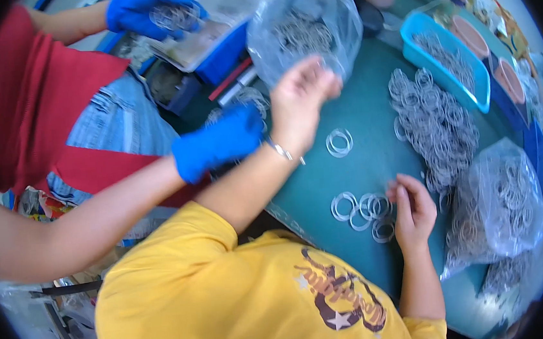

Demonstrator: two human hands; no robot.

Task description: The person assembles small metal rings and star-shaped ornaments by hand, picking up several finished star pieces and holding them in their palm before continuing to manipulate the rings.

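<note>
My left hand (301, 99) is raised over the teal table (368, 96), fingers bunched on the lower edge of a clear plastic bag (304, 24) full of thin metal rings. A bracelet sits on that wrist. My right hand (412, 212) rests on the table with its fingers loosely bent and its fingertips at a small cluster of loose rings (367, 209). One pair of rings (339, 142) lies alone between my hands. A big heap of rings (435, 123) spreads to the right.
A co-worker in red reaches in from the left with blue gloves: one glove (217, 142) beside my left wrist, the other glove (148, 12) holding rings over a blue tray (225, 51). A turquoise basket (449, 57) and a second bag of rings (501, 207) stand at right.
</note>
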